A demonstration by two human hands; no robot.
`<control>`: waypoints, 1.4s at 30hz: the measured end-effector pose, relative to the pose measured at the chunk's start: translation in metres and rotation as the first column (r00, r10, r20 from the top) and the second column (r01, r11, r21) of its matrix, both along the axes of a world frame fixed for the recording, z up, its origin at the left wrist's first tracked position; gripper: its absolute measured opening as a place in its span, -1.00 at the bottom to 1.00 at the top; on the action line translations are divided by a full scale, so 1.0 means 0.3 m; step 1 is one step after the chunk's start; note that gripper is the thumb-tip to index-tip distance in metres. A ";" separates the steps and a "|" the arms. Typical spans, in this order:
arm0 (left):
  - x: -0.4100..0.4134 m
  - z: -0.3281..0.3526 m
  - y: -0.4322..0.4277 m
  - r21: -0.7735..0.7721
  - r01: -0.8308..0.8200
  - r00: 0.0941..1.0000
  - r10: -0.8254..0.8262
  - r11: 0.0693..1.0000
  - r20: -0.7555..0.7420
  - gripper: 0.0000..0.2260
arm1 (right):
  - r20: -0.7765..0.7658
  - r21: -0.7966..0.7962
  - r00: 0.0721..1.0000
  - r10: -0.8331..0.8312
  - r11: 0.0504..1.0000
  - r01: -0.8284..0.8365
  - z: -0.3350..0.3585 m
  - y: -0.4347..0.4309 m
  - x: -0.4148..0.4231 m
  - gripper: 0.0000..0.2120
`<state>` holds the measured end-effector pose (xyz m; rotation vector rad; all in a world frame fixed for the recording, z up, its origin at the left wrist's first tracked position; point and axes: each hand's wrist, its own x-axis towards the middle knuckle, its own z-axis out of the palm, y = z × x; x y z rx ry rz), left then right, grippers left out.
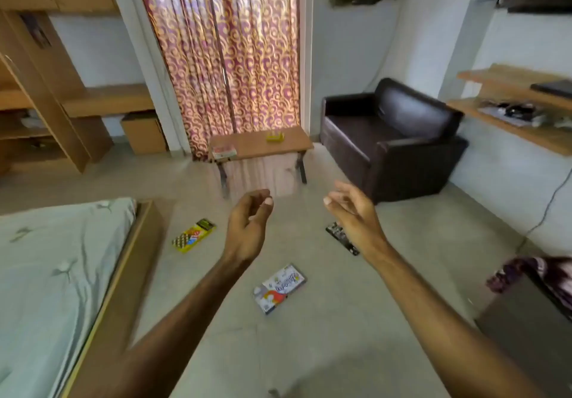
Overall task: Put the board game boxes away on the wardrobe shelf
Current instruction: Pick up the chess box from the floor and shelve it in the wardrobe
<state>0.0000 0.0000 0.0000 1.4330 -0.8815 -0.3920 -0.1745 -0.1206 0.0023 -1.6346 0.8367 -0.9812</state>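
Note:
Three board game boxes lie flat on the floor. A yellow box (193, 235) sits near the bed corner, a white and red box (279, 288) lies in the middle, and a dark box (342, 238) is partly hidden behind my right hand. A fourth box (224, 151) rests on the left end of the low table. My left hand (249, 227) and my right hand (353, 215) are raised in front of me above the floor, fingers loosely curled, both holding nothing. The open wooden wardrobe (37, 113) with its shelves stands at the far left.
A bed (52, 274) fills the lower left. A low wooden table (263, 144) stands before the curtain, with a small yellow object (275, 136) on it. A dark sofa (393, 137) is at the right, wall shelves (513, 110) further right, and a grey cabinet (526, 320) at the lower right.

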 end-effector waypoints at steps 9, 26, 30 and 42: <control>0.077 -0.304 -0.511 0.188 0.118 0.987 -0.094 0.975 -0.129 -0.85 | -0.158 0.203 0.985 -0.069 0.974 0.101 -0.309 -0.411 -0.016 -0.48; 0.280 -0.717 -1.789 0.619 0.295 0.937 -0.346 0.728 -0.039 -0.87 | -0.390 0.466 0.913 -0.118 0.830 0.306 -0.727 -1.589 0.112 -0.67; 0.317 -0.895 -2.176 0.710 0.280 0.930 -0.365 0.646 -0.034 -0.84 | -0.401 0.530 0.912 -0.084 0.791 0.306 -0.916 -1.985 0.185 -0.66; 0.440 -1.968 -3.173 0.958 0.217 0.855 -0.511 0.188 -0.093 -0.67 | -0.533 0.707 0.838 0.114 0.604 0.368 -2.041 -2.837 0.367 -0.56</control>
